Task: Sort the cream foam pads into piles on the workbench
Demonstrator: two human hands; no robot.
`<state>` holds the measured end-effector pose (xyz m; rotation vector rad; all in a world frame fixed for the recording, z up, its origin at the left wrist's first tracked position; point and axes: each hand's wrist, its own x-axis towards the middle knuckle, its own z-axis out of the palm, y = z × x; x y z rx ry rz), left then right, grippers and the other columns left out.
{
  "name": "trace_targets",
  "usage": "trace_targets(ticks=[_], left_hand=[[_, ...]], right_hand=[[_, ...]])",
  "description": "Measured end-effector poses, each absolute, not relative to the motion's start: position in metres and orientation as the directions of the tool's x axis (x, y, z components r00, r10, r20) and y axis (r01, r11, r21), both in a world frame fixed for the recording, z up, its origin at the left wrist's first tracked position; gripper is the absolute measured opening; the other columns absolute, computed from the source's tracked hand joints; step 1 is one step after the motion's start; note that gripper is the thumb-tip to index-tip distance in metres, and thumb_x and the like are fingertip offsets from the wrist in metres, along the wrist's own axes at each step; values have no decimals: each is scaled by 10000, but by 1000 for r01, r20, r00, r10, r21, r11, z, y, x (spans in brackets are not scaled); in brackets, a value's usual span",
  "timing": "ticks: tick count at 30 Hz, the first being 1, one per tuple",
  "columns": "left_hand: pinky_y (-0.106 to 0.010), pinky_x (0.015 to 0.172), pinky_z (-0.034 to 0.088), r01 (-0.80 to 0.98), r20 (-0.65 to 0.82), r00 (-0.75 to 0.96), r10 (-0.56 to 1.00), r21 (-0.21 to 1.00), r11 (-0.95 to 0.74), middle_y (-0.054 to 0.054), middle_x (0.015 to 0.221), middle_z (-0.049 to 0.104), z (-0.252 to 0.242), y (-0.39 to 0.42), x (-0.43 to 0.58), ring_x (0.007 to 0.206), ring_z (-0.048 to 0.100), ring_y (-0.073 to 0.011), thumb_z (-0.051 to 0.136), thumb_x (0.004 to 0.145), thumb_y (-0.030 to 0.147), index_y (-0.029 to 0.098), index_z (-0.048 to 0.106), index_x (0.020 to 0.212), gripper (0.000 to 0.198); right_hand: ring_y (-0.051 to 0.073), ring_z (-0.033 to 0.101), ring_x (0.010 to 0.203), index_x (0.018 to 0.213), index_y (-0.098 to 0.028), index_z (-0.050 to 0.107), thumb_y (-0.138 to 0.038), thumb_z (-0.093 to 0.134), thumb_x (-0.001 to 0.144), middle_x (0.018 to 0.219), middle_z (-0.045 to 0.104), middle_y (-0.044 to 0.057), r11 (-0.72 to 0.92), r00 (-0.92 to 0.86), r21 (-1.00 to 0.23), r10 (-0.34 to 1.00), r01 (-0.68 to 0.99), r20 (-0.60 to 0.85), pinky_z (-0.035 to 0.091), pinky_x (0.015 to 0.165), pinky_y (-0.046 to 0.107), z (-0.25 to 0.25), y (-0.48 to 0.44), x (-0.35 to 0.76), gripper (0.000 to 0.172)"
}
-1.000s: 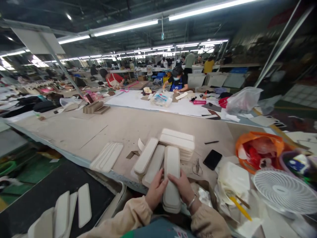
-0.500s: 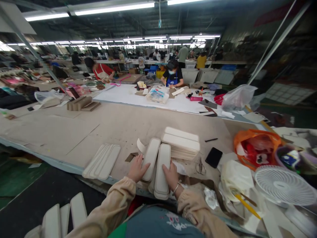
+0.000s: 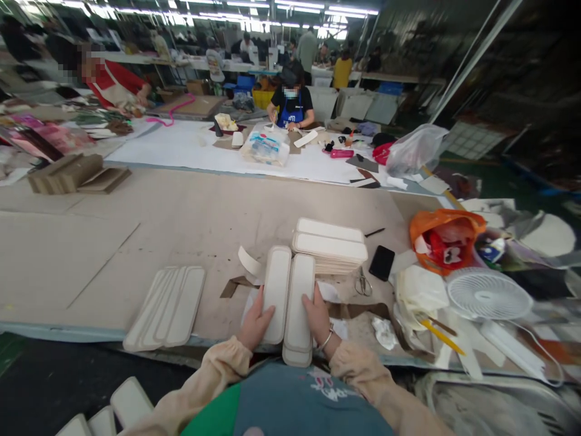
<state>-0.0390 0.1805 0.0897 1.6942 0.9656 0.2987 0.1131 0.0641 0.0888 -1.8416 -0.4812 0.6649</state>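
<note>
Two long cream panels with rounded ends lie side by side at the table's near edge. My left hand [image 3: 255, 323] grips the outer edge of the left panel [image 3: 278, 284], its thumb on top and the fingers partly hidden. Around the outer edge of the right panel [image 3: 299, 297], which has at least one more panel under it, my right hand [image 3: 318, 318] is closed, thumb on top. Behind it stands a tall stack of similar panels [image 3: 329, 242]. A fanned row of panels [image 3: 167, 306] lies to the left. A curled pale strip [image 3: 249, 261] rests beside the left panel.
Scissors [image 3: 362, 283], a black phone [image 3: 382, 262] and a pen [image 3: 374, 232] lie right of the stack. Further right are an orange bag [image 3: 420, 233] and a white fan [image 3: 488, 293]. Cardboard blocks [image 3: 68, 172] stand at left. A co-worker [image 3: 293, 100] sits across the table.
My view has tilted down and turned slightly. Both hands have squared the two panels closer together and more upright in view; the left hand has moved down along its panel's edge.
</note>
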Motion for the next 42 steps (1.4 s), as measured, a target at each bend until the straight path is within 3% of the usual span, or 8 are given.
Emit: trace_targets(ticks=[5,10,13,16,21,26,31,42], left_hand=[[-332,1191,157,425,-290,656,697,905,-23,-100,1549,228,91,177,-39,1431,214,-196,463,812,393,71,198,1481,788],[-325,1195,131,405,-302,661,687,914,11,-105,1560,194,90,177,-42,1439,184,-192,444,828,392,67,176,1483,779],[-322,1196,121,403,-303,662,686,915,15,-113,1562,181,88,177,-44,1443,169,-189,430,836,389,51,160,1484,779],[-324,1196,126,396,-295,676,675,918,5,-106,1561,192,88,177,-45,1442,174,-190,439,832,383,67,170,1485,773],[-328,1194,135,385,-264,691,673,922,-33,-114,1556,209,89,176,-45,1437,194,-196,436,833,398,63,181,1480,773],[-346,1189,157,377,-259,686,681,926,-27,-131,1540,254,88,175,-46,1422,236,-213,454,822,422,78,202,1473,778],[-419,1176,195,330,-236,662,711,944,7,-153,1512,312,83,175,-45,1399,288,-255,517,798,402,108,283,1442,745],[-395,1167,227,361,-229,684,693,931,-49,-167,1499,331,85,174,-47,1377,329,-239,462,819,416,67,267,1442,740]], right_hand=[[228,174,1436,1495,-155,153,-387,481,834,1559,195,107,-401,707,-900,686,169,-172,140,1180,455,79,48,109,773],[265,8,1455,1511,-158,21,-480,630,779,1579,-14,144,-352,552,-760,834,546,11,140,1169,495,96,20,100,1005],[311,6,1450,1513,-217,67,-463,735,690,1572,-130,116,-248,356,-697,934,673,12,212,1145,511,108,4,101,1088],[336,25,1445,1504,-237,162,-440,737,701,1565,-176,101,-168,226,-681,974,713,-3,260,1125,510,114,-4,106,1008],[355,3,1442,1454,-258,334,-414,740,701,1585,-79,79,-108,127,-579,992,808,-7,214,1130,552,122,-8,114,870],[342,7,1445,1455,-251,324,-317,711,736,1585,-54,96,-39,62,-506,998,861,30,238,1121,558,133,-14,119,819],[347,52,1441,1448,-219,326,-221,728,674,1579,2,144,22,-13,-439,1000,898,23,245,1117,566,138,-13,117,872],[323,150,1426,1359,-110,446,-169,604,762,1499,276,211,88,-24,-374,985,923,171,329,1103,514,120,-3,108,621]])
